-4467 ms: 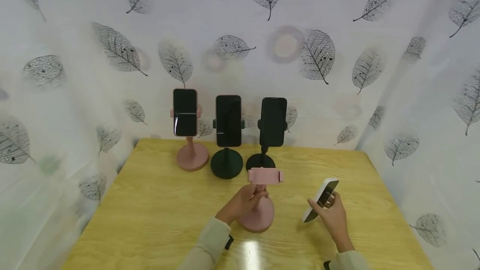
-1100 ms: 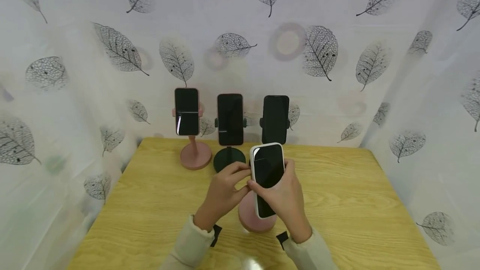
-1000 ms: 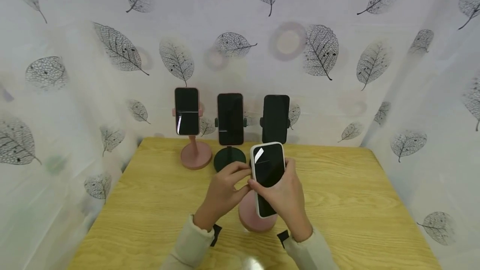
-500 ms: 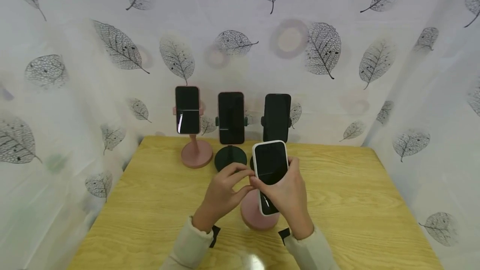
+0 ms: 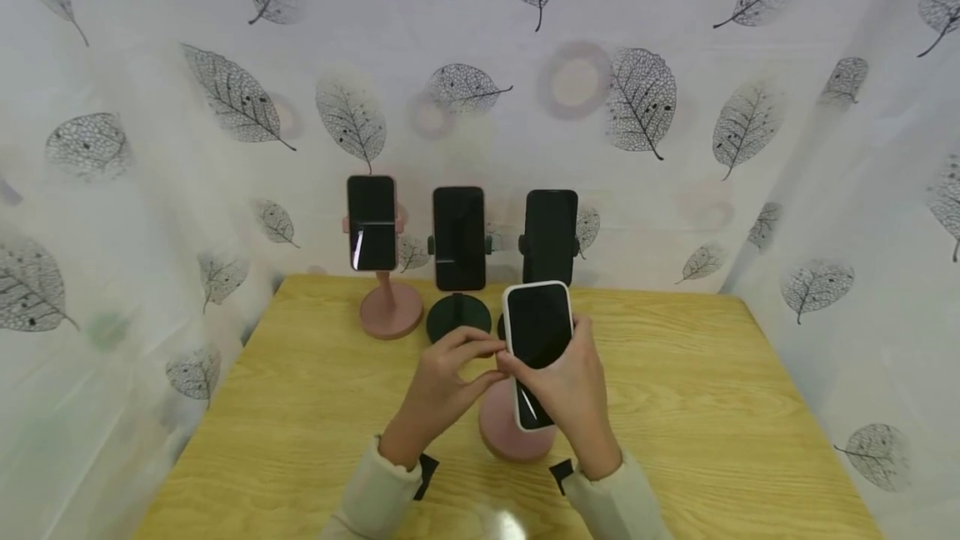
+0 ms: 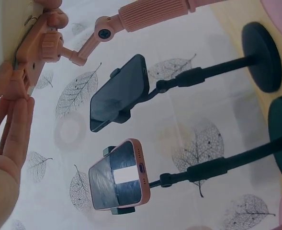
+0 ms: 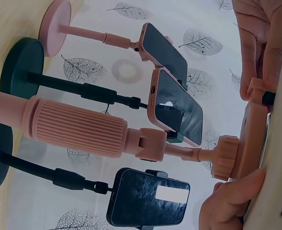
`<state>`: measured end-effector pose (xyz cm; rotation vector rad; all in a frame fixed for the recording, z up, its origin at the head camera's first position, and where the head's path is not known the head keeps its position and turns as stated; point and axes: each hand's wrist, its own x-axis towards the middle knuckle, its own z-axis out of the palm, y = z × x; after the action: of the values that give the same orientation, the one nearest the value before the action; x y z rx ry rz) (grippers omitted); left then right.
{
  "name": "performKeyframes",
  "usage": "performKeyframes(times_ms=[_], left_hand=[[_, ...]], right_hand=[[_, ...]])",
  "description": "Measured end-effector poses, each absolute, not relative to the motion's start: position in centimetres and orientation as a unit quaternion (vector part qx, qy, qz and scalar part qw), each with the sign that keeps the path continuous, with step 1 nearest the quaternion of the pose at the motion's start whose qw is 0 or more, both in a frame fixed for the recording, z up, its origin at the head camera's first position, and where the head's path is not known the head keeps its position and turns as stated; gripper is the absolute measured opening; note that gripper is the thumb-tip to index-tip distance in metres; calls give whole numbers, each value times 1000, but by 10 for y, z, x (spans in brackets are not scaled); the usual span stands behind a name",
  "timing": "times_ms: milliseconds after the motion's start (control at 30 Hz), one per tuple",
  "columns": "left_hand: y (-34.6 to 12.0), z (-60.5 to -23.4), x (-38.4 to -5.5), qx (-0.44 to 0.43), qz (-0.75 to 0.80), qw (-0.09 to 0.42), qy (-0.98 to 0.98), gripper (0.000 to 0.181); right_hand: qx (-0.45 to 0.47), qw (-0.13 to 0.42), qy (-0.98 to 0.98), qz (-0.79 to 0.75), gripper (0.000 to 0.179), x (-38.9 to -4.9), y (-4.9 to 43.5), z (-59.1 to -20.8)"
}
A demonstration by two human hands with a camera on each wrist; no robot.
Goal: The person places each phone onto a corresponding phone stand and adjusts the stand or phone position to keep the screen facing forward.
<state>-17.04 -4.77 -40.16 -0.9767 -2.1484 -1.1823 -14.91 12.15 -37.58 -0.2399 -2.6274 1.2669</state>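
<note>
My right hand grips a white-cased smartphone with a dark screen, thumb across the front and fingers behind. The phone lies against the clamp of a pink phone stand. The stand's round base rests on the table under the phone; phone and hands hide its pole from above. My left hand pinches the clamp's left end beside the phone edge, thumb and fingertips drawn together there. In the left wrist view those fingers sit right at the clamp's end piece, and the pink knob shows behind the clamp.
Behind stand three phone stands bearing phones: a pink one at left, a dark green one in the middle, and a black one at right. A leaf-patterned curtain surrounds the wooden table at the back and sides.
Seconds ago the right hand held the phone off to the right and the left hand held the stand's pole. Both now meet at the clamp; over the last second they barely shift.
</note>
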Motion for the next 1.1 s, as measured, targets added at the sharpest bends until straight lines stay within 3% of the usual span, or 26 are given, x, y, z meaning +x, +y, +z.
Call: performKeyframes(times_ms=[200,300,567,1100], left_hand=[[-41,-407,-164,-318,-536,139,-769,35],[-33,-406,-158,-272,-576,110,-763,36],[-18,-402,-150,-162,-628,114,-753,30],[-22,-400,-156,-89,-678,96,-723,30]], right_hand=[[-66,98,-893,434,93,-149,124,-375],[-55,81,-883,458,88,-150,127,-374],[-9,21,-798,603,42,-151,142,-375],[-11,39,-750,660,32,-150,137,-383]])
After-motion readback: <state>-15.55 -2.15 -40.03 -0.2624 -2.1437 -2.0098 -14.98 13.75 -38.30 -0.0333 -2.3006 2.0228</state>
